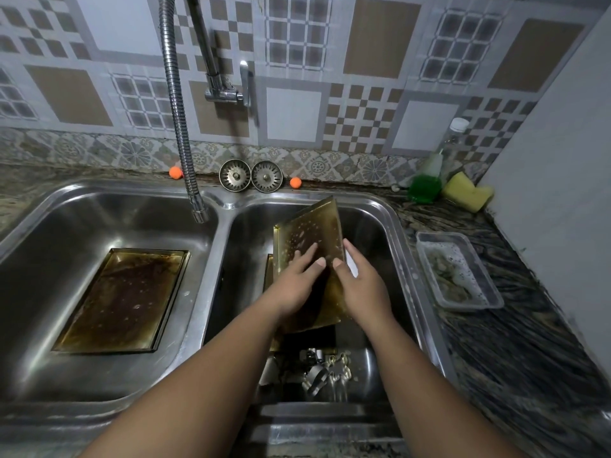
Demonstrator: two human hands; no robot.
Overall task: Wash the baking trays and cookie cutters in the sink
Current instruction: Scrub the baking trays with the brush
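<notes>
Your left hand point(295, 280) presses straight fingers on the tilted baking tray point(309, 230); your right hand point(361, 287) grips its edge.

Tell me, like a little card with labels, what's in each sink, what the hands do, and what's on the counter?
left basin: flat tray, stained brown
right basin: tilted tray; cutters at the near end
left hand: fingers flat on the tilted tray
right hand: grips that tray's right edge
counter: sponge, soap bottle, sudsy tub
</notes>
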